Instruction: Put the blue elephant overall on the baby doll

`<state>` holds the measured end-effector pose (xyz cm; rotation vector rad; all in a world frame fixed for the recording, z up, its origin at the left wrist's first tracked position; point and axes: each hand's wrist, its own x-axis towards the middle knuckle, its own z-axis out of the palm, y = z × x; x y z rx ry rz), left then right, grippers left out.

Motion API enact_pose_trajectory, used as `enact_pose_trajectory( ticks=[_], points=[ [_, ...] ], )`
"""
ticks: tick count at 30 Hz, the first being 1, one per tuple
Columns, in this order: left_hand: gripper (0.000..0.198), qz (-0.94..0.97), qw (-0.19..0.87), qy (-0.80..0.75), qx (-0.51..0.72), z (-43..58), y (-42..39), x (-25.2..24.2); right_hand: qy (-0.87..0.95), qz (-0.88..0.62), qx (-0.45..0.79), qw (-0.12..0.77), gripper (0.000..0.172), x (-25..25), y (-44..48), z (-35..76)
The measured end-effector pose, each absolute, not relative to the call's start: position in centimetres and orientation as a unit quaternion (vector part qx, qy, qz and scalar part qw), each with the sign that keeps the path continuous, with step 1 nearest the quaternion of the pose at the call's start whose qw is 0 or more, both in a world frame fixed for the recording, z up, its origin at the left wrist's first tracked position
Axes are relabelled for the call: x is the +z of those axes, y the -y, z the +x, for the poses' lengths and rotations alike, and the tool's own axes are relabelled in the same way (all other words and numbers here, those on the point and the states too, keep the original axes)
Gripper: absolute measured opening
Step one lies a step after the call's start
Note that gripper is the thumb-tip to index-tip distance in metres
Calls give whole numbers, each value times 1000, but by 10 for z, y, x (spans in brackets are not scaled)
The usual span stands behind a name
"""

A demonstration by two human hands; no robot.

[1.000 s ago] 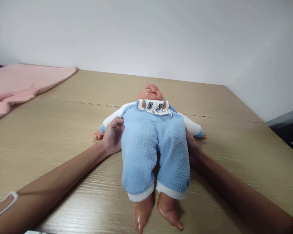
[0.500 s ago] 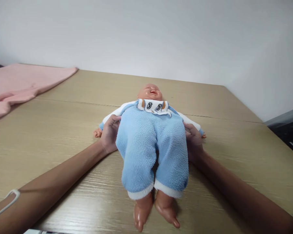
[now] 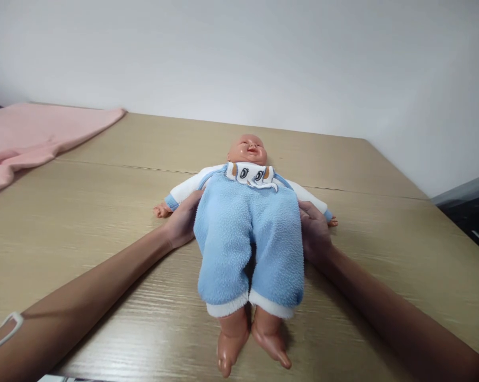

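A baby doll (image 3: 249,239) lies on its back on the table, head away from me and feet toward me. It wears a fuzzy light blue outfit with white sleeves and white cuffs, and an embroidered animal face on the chest. My left hand (image 3: 183,220) grips the doll's side at the waist, its fingers partly hidden behind the cloth. On the opposite side, my right hand (image 3: 314,228) holds the doll's waist, with its fingertips also tucked out of sight. Both doll arms stretch outward past my hands.
A pink cloth (image 3: 44,132) lies spread at the table's far left. The wooden table (image 3: 115,212) has a seam running across it, and a white wall rises behind. A dark object (image 3: 470,212) stands beyond the right edge. A white band (image 3: 12,323) loops around my left forearm.
The doll's head has tilted slightly, and its waist has drawn in a little between my hands. My left hand has moved slightly inward, with its fingers further behind the outfit.
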<state>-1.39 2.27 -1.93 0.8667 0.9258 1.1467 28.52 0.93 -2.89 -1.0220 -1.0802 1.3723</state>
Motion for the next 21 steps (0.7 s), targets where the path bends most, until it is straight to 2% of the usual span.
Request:
enact_pose_trajectory(
  ticks=[8,12,16,21],
  points=[
    [31,402,612,-370,571,-12,-25,-20,382,-418,607,557,20,-17,-10,276],
    [24,411,618,-342,577,-14,-28,-26,389,-406,615,553,26,-10,-11,269],
    [31,423,606,-341,581,-19,-31,-32,397,-395,585,586,33,-11,-11,266],
    [36,434,569,-373,591,-25,-35,-38,433,-454,518,581,28,-14,-9,269]
  ],
)
